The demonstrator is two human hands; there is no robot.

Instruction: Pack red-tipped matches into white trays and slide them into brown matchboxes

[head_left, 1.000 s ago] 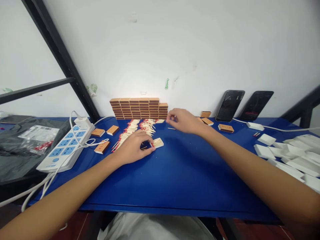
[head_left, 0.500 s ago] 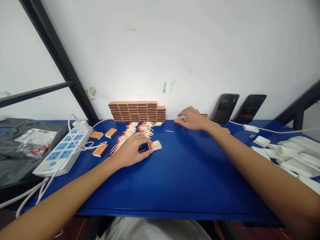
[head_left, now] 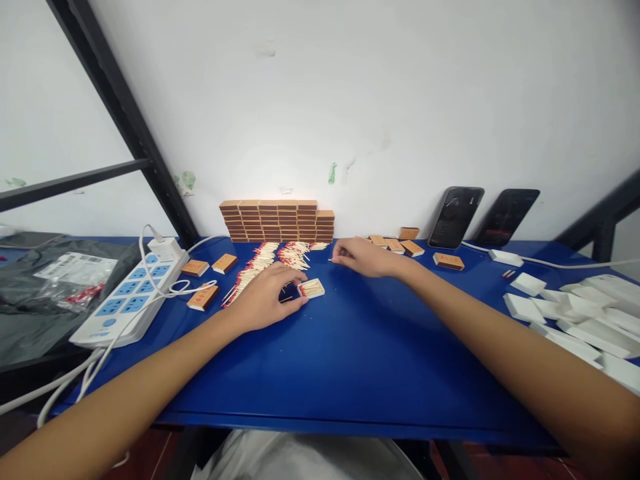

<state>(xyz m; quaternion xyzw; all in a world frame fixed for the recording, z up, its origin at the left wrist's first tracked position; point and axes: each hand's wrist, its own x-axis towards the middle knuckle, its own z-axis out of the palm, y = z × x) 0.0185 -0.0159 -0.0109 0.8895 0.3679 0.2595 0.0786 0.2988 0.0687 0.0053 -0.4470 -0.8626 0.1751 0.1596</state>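
A small white matchbox tray (head_left: pixel 315 292) filled with red-tipped matches lies on the blue table. My left hand (head_left: pixel 270 297) holds its left end between thumb and fingers, and a few loose matches show under the palm. Farther back, my right hand (head_left: pixel 357 257) pinches a single match (head_left: pixel 331 259) at the table surface; only its pale end sticks out to the left. Beyond my left hand lie a long row of matches (head_left: pixel 255 267) and a second pile of matches (head_left: pixel 294 255). A stacked wall of matchboxes (head_left: pixel 275 221) stands behind them.
Loose matchbox covers (head_left: pixel 413 248) lie behind my right arm, with another matchbox (head_left: pixel 449 261) farther right. Two phones (head_left: pixel 456 217) lean on the wall. White trays (head_left: pixel 595 313) pile up at the right. A power strip (head_left: pixel 130 293) with cables and several matchboxes (head_left: pixel 203 297) sit left.
My right hand has come left and nearer, from the matchbox covers to the single match, and its fingers have closed on it. My left hand stays at the tray.
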